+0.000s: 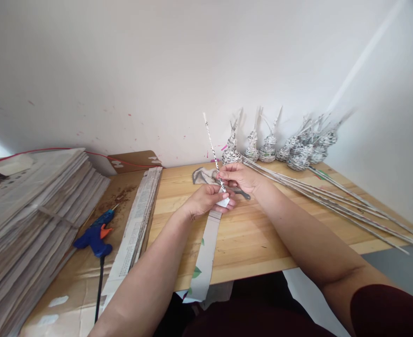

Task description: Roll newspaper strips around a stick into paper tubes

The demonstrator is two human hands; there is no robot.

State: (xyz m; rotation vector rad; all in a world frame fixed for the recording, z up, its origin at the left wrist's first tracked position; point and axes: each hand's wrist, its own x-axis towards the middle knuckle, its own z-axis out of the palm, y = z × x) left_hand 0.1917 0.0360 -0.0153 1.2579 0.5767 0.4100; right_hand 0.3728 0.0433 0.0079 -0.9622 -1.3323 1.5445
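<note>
My left hand (206,200) and my right hand (239,179) meet over the middle of the wooden table (255,234). Both pinch the lower end of a thin rolled newspaper stick (212,147) that points up and slightly left. A long paper strip (206,255) runs from under my left fingers toward me and hangs over the table's front edge. The left fingers are closed on the strip's near end where it meets the stick. A grey paper scrap (203,176) lies just behind my hands.
A tall stack of newspapers (31,220) fills the left side. A blue glue gun (96,234) lies on cardboard beside cut newspaper strips (139,220). Several woven paper figures (268,150) line the back wall. Long rolled paper sticks (333,199) lie at the right.
</note>
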